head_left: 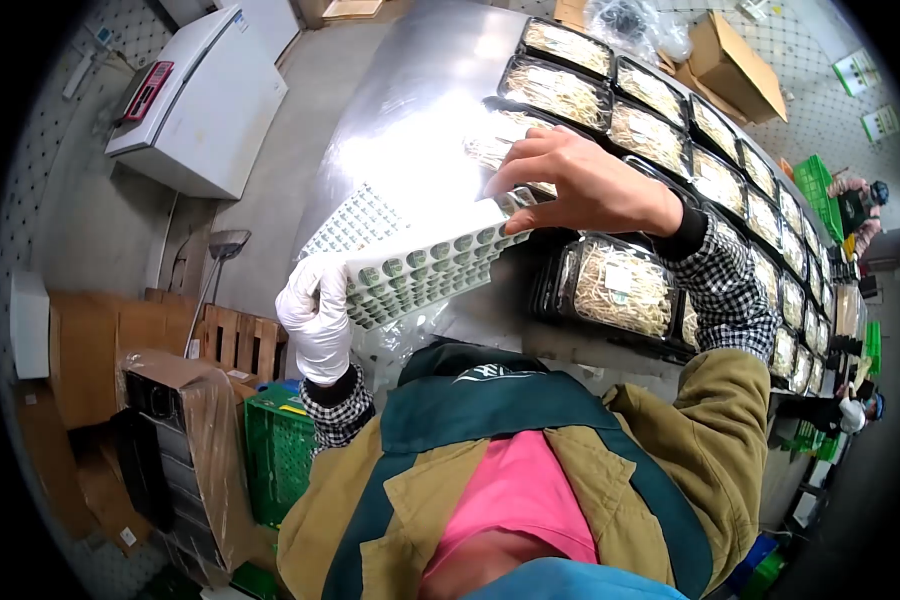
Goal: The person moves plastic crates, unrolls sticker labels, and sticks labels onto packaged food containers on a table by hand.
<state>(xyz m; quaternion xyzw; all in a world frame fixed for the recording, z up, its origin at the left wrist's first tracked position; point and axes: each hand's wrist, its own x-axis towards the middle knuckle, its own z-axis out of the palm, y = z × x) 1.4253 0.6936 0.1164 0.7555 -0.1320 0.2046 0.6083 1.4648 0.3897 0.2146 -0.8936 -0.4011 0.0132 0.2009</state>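
Observation:
My left hand [315, 315], in a white glove, is closed on the left end of a sheet of round green stickers [410, 270]. Its printed rows run across the bent sheet, above the near edge of the steel table. My right hand [575, 185] is bare and reaches over from the right. Its thumb and curled fingers are at the sheet's right end; whether a single sticker is between the fingertips I cannot tell. Another sticker sheet [355, 220] shows behind. Just below my right wrist is a black tray of pale sprouts [620, 285] with a label under clear film.
Rows of similar packed trays [650, 135] cover the right of the steel table [410, 100]. A cardboard box [735, 65] stands at the far edge. To the left are a white freezer [205, 110], a green crate [275, 450] and cartons. Other people [855, 205] are at far right.

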